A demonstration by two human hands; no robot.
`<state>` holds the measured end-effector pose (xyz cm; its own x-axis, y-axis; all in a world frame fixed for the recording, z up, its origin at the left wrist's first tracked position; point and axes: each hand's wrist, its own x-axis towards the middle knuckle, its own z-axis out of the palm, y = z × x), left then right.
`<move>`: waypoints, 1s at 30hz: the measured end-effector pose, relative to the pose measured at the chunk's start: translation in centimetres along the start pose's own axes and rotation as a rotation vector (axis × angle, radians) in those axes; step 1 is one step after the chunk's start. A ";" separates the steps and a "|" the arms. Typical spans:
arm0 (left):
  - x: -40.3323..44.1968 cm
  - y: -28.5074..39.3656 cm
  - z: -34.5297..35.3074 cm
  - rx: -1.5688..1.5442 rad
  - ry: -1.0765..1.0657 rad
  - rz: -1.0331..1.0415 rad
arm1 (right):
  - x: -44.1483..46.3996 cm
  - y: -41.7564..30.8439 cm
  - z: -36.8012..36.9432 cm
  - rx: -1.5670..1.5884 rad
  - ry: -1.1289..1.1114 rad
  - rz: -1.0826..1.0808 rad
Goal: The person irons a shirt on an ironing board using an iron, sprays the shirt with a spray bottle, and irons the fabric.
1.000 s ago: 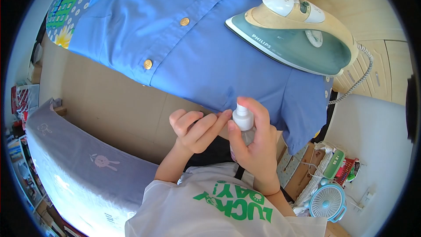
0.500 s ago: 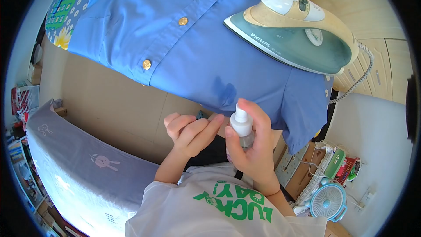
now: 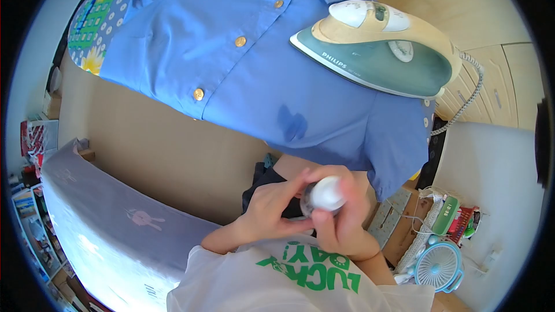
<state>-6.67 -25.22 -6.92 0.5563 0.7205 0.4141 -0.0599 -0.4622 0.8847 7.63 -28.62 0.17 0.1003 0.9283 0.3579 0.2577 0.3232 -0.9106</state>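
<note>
Both hands are together on a clear spray bottle [image 3: 309, 203] with a white top, held close to my body and tipped so the top faces up toward me. My left hand [image 3: 274, 205] grips the bottle's side between thumb and fingers. Around the white top, my right hand [image 3: 347, 216] is closed, its fingertips smeared by motion. Beyond them a blue short-sleeved shirt [image 3: 243, 92] with gold buttons lies spread on a patterned ironing board [image 3: 89, 37]. A dark wet patch [image 3: 292, 122] marks the shirt near its edge. The Philips iron [image 3: 376, 58] rests on the shirt at right.
The iron's cord [image 3: 477, 89] runs off to the right past wooden cabinets [image 3: 485, 89]. At lower right stand a small blue fan [image 3: 437, 264] and a green digital clock [image 3: 445, 215]. A grey rabbit-print cover [image 3: 115, 208] lies at left.
My left hand has moved right and taken hold of the bottle. My right hand has lowered the bottle away from the shirt and tipped its top toward me.
</note>
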 end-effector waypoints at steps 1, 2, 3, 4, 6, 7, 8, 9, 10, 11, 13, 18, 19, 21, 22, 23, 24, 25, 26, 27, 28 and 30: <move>-0.1 0.0 -0.2 0.032 0.002 0.000 | 0.4 -0.5 -0.3 -0.069 -0.157 -0.087; 0.6 0.0 -1.0 0.008 -0.036 0.027 | 0.2 -1.0 0.0 -0.198 -0.241 -0.095; 0.3 -0.2 -1.3 0.019 -0.044 0.041 | 0.3 -1.3 0.2 -0.197 -0.228 -0.109; -0.5 -0.6 -1.3 -0.046 -0.025 -0.015 | 0.4 -1.5 0.4 -0.188 -0.250 -0.144; -1.1 0.3 -2.2 -0.225 0.028 -0.254 | 3.3 -3.7 -1.4 -0.114 -0.537 -0.090; -1.6 -0.4 -3.5 0.026 0.085 -0.057 | 3.9 -4.3 -3.0 -0.221 -0.527 -0.142; -0.3 0.6 -5.7 0.306 0.178 0.102 | 4.4 -4.8 -4.5 -0.328 -0.515 -0.195; -0.4 0.3 -7.6 0.387 0.305 0.045 | 5.9 -5.9 -6.3 -0.584 -0.475 -0.260; 0.3 -0.5 -9.9 0.429 0.438 0.028 | 7.6 -6.6 -8.0 -0.839 -0.424 -0.316; 2.8 -0.2 -12.4 0.534 0.526 0.106 | 9.6 -6.4 -9.2 -0.927 -0.301 -0.389; 6.3 -1.0 -17.7 0.448 0.594 0.090 | 13.4 -4.8 -10.8 -1.004 -0.112 -0.442; 11.8 -8.1 -32.1 0.092 0.741 -0.029 | 17.4 0.4 -12.8 -1.074 -0.283 -0.315; 12.2 -9.8 -34.3 0.179 0.819 -0.046 | 17.9 1.0 -12.6 -1.075 -0.279 -0.299; 12.7 -11.3 -35.9 0.264 0.891 -0.062 | 18.6 1.9 -12.3 -1.076 -0.270 -0.277; 12.8 -11.7 -36.1 0.370 0.918 -0.113 | 18.9 2.1 -12.0 -1.014 -0.276 -0.230; 12.9 -12.2 -36.2 0.477 0.944 -0.165 | 19.1 2.4 -11.8 -0.951 -0.283 -0.182; 13.0 -12.8 -36.1 0.552 0.952 -0.191 | 19.1 2.6 -11.7 -0.952 -0.277 -0.181; 13.0 -13.1 -36.3 0.551 0.950 -0.190 | 19.1 2.9 -11.6 -0.974 -0.254 -0.242; 13.0 -13.4 -36.5 0.791 0.918 -0.289 | 19.2 3.1 -11.5 -0.995 -0.233 -0.301; 13.0 -13.6 -36.5 1.029 0.873 -0.390 | 19.3 3.2 -11.4 -0.995 -0.236 -0.296; 13.0 -14.4 -37.1 1.139 0.866 -0.443 | 19.3 3.2 -11.2 -0.947 -0.265 -0.345; 13.3 -13.9 -36.8 1.135 0.821 -0.473 | 19.2 3.1 -10.6 -0.892 -0.300 -0.385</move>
<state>-28.91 9.82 -5.80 -0.2981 0.8212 0.4866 0.8703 0.0244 0.4920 20.59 -11.70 6.40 -0.3548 0.8372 0.4162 0.8566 0.4694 -0.2141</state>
